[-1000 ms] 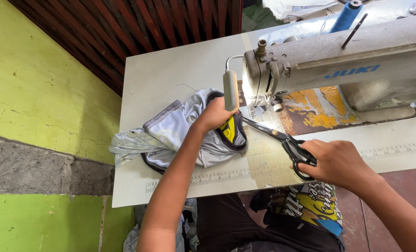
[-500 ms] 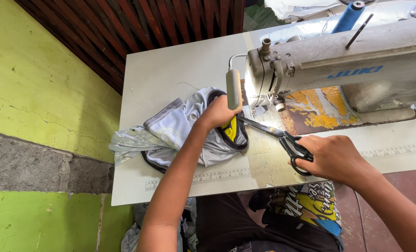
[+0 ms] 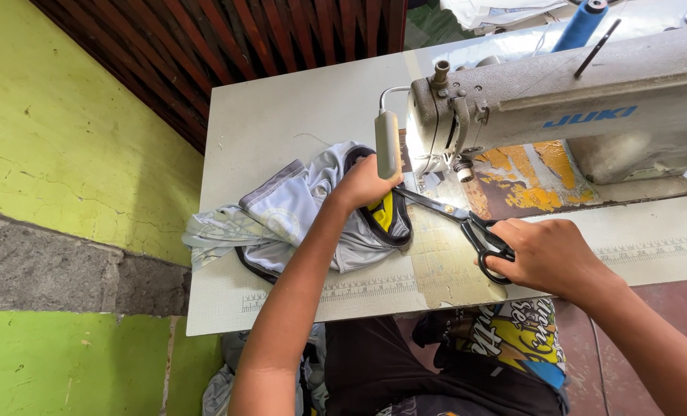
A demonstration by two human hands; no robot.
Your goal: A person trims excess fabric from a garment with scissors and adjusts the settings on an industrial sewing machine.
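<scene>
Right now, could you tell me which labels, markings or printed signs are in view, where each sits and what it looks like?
Maker's label: blue lettering on the grey sewing machine arm, upper right.
Ruler markings: a fine printed scale along the white table front edge.
Printed fabric: yellow, black and blue, below the table by the right hand.
No screens or packages.

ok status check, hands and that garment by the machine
Left hand pressing grey garment on table. Right hand gripping scissors, blades pointed under the needle. Machine's lamp arm close above left hand.
</scene>
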